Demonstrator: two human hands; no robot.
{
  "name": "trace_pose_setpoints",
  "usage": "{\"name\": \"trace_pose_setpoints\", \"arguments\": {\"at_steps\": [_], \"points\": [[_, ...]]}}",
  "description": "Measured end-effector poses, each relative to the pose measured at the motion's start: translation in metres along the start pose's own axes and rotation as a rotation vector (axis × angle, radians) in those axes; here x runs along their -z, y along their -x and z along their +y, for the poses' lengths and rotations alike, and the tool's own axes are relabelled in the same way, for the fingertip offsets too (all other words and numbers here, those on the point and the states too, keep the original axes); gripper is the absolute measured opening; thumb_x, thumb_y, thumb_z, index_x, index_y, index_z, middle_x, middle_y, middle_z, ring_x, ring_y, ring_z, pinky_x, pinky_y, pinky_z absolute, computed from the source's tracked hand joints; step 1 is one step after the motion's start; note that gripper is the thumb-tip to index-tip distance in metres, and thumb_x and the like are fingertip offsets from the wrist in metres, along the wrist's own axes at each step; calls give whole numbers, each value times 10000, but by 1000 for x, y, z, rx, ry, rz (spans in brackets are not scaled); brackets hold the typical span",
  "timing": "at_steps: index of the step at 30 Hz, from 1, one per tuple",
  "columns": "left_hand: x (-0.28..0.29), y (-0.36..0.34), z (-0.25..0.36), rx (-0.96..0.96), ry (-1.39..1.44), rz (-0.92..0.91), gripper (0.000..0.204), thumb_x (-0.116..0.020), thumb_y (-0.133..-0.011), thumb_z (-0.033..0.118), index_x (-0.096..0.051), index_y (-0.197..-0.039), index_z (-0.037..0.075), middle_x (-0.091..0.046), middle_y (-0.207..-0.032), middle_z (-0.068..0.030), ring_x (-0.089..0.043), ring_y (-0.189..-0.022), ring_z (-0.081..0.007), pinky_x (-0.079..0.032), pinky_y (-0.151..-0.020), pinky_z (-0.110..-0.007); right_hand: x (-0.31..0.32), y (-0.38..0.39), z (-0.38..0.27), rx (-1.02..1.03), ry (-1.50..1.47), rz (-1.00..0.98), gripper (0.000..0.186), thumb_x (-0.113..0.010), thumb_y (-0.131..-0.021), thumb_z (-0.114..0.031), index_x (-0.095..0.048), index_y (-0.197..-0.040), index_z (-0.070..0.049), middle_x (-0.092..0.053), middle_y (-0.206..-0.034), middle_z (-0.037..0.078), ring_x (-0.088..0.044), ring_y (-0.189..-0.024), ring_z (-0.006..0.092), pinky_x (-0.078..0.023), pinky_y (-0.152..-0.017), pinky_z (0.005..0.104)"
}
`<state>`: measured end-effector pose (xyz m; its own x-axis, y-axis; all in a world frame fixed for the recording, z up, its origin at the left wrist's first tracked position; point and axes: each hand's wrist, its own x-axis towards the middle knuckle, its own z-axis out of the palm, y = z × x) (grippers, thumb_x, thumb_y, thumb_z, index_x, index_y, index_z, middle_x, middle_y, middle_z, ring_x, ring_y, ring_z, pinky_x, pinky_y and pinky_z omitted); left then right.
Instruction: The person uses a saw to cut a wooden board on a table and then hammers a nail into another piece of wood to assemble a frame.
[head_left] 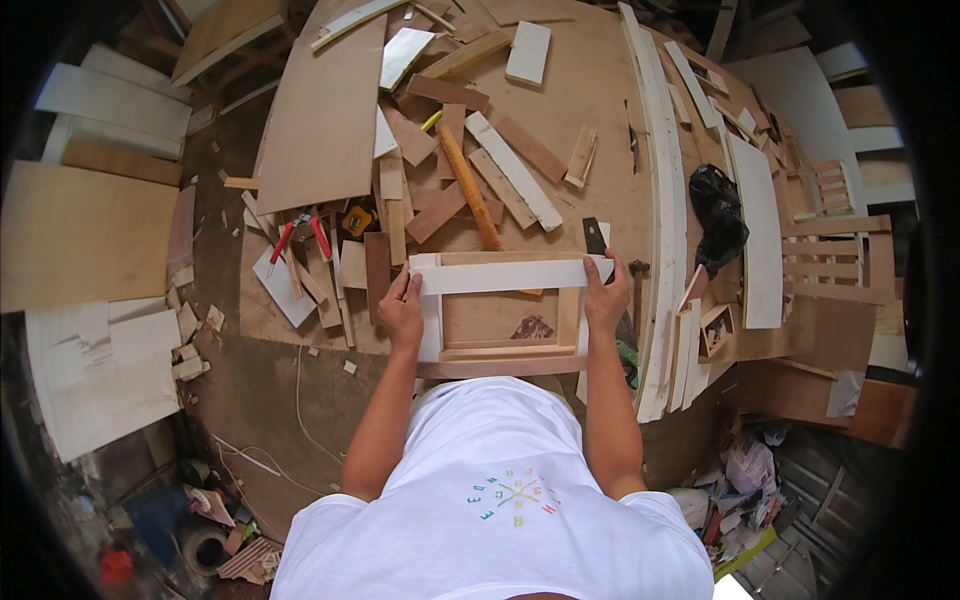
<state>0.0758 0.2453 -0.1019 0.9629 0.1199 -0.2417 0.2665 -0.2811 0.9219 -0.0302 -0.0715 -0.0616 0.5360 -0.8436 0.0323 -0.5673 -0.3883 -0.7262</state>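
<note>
A rectangular wooden frame (pixel 567 320) is held at the near edge of the workbench, with a white strip (pixel 500 279) across its far side. My left hand (pixel 400 312) is closed on the frame's left end, thumb at the white strip. My right hand (pixel 607 298) grips the right end in the same way. Just beyond my right hand stands a dark flat tool (pixel 594 234). Loose wooden offcuts (pixel 440 210) lie behind the frame, along with an orange wooden piece (pixel 460 175), red-handled pliers (pixel 284 241) and a yellow-black tape measure (pixel 357 220).
The plywood bench (pixel 560 80) carries long white boards (pixel 655 230) and a black plastic bag (pixel 716 215) on the right. Panels (pixel 90 230) are stacked to the left. Cords (pixel 300 400) and scraps are on the floor; piled clutter (pixel 745 470) sits low at the right.
</note>
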Motion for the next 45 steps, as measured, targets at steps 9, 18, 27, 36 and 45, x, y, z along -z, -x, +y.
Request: {"name": "trace_pose_setpoints", "arguments": {"at_steps": [9,18,27,36,45], "points": [[-20,-10,-1,-76,-71,171,355,-699,-1062,280,-758,-1310,34,-784,-1204,-170,-743,-1081,-245,-553,-957,-350,-14,-3,21,115,69,10,615,-864,-905,-343,-672,-1402,-37,-676,-1325,167,-659,-1216,323,-508,-1048,414],[-32,-13,-7,-28,-138,268,378,-701,-1067,305,-768,-1274,-3,-812,-1129,-151,-732,-966,-164,-567,-882,-324,3,4,37,-163,-285,-94,618,-847,-921,-298,-647,-1438,-25,-716,-1324,173,-703,-1191,303,-539,-1009,373],[-29,-9,-5,-78,-37,204,338,-677,-1081,244,-761,-1289,-9,-782,-1239,-117,-708,-1075,-143,-555,-954,-303,11,2,32,39,-165,-78,486,-777,-986,-312,-703,-1393,-56,-738,-1255,161,-717,-1087,278,-550,-949,368],[-15,-10,-14,-315,-188,181,328,-648,-1084,156,-719,-1360,-5,-708,-1371,-81,-683,-1160,-185,-529,-1053,-333,-4,-4,40,121,-142,14,427,-766,-1006,-277,-715,-1388,-92,-742,-1154,120,-674,-926,189,-551,-867,338],[9,61,122,-252,643,-132,566,-706,-952,-102,-584,-1497,-11,-690,-1397,-119,-681,-1195,-161,-562,-1042,-318,27,11,20,-225,-605,-71,441,-646,-1089,-322,-675,-1411,-22,-723,-1129,57,-653,-940,125,-560,-839,289]]}}
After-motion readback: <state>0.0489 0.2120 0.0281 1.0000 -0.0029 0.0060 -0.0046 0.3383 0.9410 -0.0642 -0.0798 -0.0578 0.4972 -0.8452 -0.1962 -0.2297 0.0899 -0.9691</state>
